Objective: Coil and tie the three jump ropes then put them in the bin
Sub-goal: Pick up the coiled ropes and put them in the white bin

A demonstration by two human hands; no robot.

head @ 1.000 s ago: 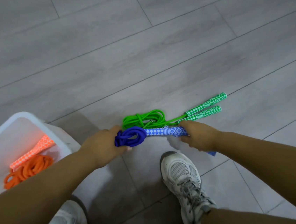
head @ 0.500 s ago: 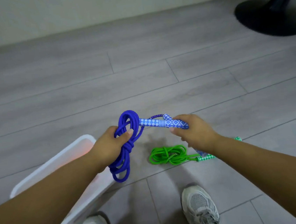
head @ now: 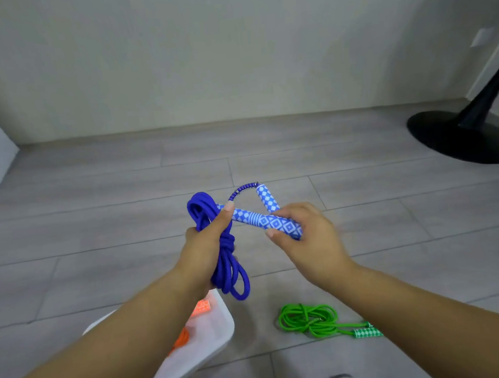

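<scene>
Head view: left hand grips the coiled blue rope, right hand pinches its patterned handles, near the white bin holding the orange rope; green rope lies on the floor.

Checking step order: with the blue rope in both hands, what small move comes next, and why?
Probably lower the blue rope into the bin: its coil looks knotted, the left hand grips it, the right hand holds the handles.

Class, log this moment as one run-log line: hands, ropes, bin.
left hand: grips blue rope coil | right hand: holds blue handles | green rope: coiled on floor | orange rope: in bin
</scene>
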